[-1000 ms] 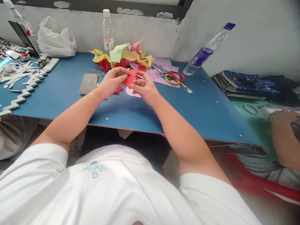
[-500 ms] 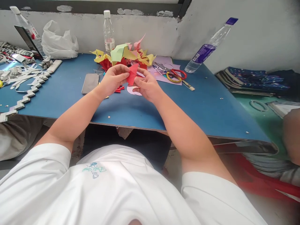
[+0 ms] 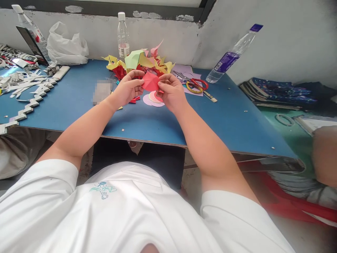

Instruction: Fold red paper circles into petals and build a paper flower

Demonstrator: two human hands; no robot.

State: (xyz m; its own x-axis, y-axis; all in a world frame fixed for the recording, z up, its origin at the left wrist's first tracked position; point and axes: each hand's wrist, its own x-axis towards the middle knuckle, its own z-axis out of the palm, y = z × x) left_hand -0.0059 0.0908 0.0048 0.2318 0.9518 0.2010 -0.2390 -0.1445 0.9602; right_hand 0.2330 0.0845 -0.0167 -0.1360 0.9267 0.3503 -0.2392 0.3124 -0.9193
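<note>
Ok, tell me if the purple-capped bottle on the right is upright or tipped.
Tipped: the purple-capped bottle leans, base on the blue table, cap toward the wall.

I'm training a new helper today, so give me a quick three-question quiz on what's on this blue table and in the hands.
1. True or false: the left hand and the right hand both pinch the red paper.
2. What lies on the table to the right of the hands? A. scissors B. stapler C. ruler
3. What lies flat on the table just under the held red paper?

Key: 1. True. 2. A. 3. Pale paper circles.
</note>
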